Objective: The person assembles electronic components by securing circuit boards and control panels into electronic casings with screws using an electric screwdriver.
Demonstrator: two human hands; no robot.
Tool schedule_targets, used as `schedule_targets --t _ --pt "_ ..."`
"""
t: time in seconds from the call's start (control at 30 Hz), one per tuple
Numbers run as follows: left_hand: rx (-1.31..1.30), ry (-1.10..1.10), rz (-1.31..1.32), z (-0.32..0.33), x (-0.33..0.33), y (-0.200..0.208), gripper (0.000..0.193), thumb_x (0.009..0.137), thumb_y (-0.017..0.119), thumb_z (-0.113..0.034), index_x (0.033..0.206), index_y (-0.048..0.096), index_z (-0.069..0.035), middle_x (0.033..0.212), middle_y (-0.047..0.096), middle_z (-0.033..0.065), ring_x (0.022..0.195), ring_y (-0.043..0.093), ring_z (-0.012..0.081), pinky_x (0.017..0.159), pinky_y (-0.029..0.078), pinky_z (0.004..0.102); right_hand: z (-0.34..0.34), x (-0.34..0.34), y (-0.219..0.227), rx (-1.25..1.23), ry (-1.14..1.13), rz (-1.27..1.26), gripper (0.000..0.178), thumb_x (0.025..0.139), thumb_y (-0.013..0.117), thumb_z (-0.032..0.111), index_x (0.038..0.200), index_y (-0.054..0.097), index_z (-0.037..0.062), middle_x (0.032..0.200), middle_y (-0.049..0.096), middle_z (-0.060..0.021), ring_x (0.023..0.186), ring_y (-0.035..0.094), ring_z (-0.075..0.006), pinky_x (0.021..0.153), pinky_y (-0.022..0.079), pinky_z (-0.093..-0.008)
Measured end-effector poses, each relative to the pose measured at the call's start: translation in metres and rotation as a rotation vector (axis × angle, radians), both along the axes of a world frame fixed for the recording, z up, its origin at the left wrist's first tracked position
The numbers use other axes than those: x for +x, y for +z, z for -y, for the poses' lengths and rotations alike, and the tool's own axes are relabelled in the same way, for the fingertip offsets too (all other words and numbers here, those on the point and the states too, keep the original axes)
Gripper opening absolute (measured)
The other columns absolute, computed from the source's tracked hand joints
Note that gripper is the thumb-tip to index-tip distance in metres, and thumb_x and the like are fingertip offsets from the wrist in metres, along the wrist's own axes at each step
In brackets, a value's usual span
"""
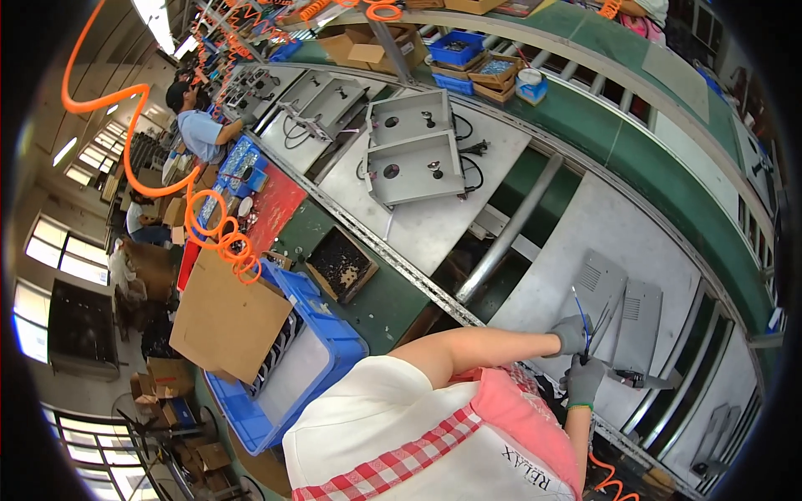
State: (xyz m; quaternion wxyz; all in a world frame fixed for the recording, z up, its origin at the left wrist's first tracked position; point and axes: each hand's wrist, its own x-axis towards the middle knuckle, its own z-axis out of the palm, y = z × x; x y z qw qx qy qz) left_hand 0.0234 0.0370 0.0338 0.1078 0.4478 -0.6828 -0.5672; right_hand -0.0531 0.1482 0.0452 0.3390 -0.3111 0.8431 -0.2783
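Both my hands wear grey gloves and meet close together over the right-hand pale board (pixel 535 296). My left hand (pixel 571 335) is closed on a thin wire (pixel 582 311), whose blue and white end sticks up above the fingers. Just below it, my right hand (pixel 582 382) is closed around a dark part of what looks like the same wire; the glove hides most of it. Beside the hands lie two grey sheet-metal panels with vent slots, one panel (pixel 598 280) farther away and one panel (pixel 639 327) to the right.
Two grey metal housings (pixel 415 171) with black cables stand on another board. A metal roller (pixel 514 225) spans the gap. To the left are a blue crate (pixel 334 355), a cardboard sheet (pixel 230 313) and a hanging orange coiled hose (pixel 205 217). A co-worker (pixel 200 129) stands farther up the line.
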Motion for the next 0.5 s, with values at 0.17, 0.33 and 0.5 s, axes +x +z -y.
schedule_targets --t 0.17,0.33,0.5 --pt "0.056 -0.056 0.062 -0.001 0.010 0.023 0.041 0.059 0.074 -0.018 0.097 0.060 -0.009 0.087 0.065 0.0127 0.082 0.064 0.0297 0.075 0.050 0.0379 0.005 0.013 0.037 -0.016 -0.095 0.201 0.025 0.088 0.056 0.014 0.074 0.058 -0.0060 0.053 0.056 -0.0091 0.041 0.056 -0.0171 0.037 0.041 -0.0314" --pt "-0.222 -0.081 -0.108 -0.011 0.035 0.006 0.039 0.067 0.069 -0.024 0.101 0.060 -0.009 0.084 0.063 0.0127 0.081 0.062 0.0292 0.074 0.049 0.0358 -0.001 0.015 0.032 -0.077 -0.065 0.163 0.024 0.088 0.058 0.017 0.079 0.059 -0.0059 0.056 0.056 -0.0078 0.042 0.055 -0.0161 0.036 0.041 -0.0298" --pt "-0.270 -0.175 -0.059 0.027 0.101 0.008 0.032 0.076 0.064 -0.032 0.098 0.063 -0.009 0.092 0.065 0.0137 0.088 0.062 0.0276 0.079 0.048 0.0354 -0.001 0.024 0.042 -0.061 -0.187 0.227 0.026 0.088 0.059 0.020 0.082 0.055 -0.0053 0.057 0.056 -0.0088 0.041 0.054 -0.0162 0.036 0.041 -0.0295"
